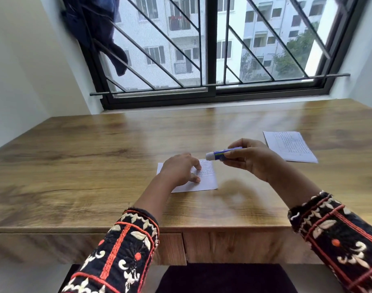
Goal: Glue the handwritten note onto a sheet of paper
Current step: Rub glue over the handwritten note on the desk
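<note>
Blue glue stick [223, 154] gripped by right hand [248, 159]; left hand [181, 170] apparently pinches note [206, 172].

1. Handwritten note [206, 171] on the desk: lines of writing visible, too small to read.
2. Second sheet [290, 146]: writing, illegible.
3. Glue stick [223, 154] label: no legible text.
</note>
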{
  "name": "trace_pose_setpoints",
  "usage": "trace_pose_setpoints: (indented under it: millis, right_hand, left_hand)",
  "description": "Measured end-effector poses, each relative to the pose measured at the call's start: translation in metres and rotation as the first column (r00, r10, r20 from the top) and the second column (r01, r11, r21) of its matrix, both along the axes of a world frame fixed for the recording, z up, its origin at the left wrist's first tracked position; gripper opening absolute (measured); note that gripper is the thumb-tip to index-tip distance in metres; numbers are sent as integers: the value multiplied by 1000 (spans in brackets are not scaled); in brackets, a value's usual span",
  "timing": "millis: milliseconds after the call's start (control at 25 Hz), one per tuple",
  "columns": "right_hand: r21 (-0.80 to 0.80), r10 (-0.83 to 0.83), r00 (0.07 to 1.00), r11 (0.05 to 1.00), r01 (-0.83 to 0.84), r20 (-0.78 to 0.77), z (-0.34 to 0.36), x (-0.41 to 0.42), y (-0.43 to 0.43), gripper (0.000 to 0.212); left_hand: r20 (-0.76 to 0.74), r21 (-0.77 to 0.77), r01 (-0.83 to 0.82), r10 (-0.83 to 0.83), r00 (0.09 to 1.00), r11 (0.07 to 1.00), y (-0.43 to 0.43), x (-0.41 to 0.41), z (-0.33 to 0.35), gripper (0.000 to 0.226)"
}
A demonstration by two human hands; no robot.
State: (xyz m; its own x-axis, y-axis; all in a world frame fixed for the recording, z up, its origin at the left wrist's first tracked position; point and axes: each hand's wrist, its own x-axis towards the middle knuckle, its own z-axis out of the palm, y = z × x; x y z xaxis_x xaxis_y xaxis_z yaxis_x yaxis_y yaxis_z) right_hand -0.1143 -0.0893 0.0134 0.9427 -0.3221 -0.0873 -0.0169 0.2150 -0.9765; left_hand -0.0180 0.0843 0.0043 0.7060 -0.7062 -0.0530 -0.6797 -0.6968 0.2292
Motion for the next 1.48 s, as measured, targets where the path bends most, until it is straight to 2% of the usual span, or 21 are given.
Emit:
trace_pose_setpoints:
  millis: [200,320,480,560,640,760,1040,1240,1480]
  right_hand:
    - [129,-77,997,989,74,17,-4,-4,-5,17]
    - [256,-101,994,962,91,28,-5,-7,-10,8]
    - [296,-81,995,953,62,52,-5,-13,-21,22]
    - [220,-99,993,972,84,57,-5,-16,-28,18]
    - [32,-104,993,994,102,61,-5,-18,-35,14]
    - [-195,-124,989,971,139,85,-5,-18,-43,22]
    - [-254,-208,976,942,218,65,-17,-9,-41,29]
    - [-359,-228,973,906,224,31,-28,-10,-47,26]
    - [-426,-245,970,876,224,6,-29,-9,-49,33]
  left_hand:
    - [7,-5,4,-4,1000,1000,-1,0,0,38]
    - [11,-12,10,-10,1000,1000,-5,0,0,38]
    - [2,-20,20,-20,1000,1000,-12,0,0,38]
    - [4,-23,26,-26,1000,999,-15,1,0,38]
    - [10,-20,31,-31,999,999,-17,1,1,38]
    - [13,-20,34,-34,999,999,-19,3,1,37]
    - [12,-7,42,-42,999,999,-20,6,2,38]
    - [21,-9,43,-42,999,999,-21,5,2,38]
    - [20,-13,42,-42,999,999,-21,4,1,38]
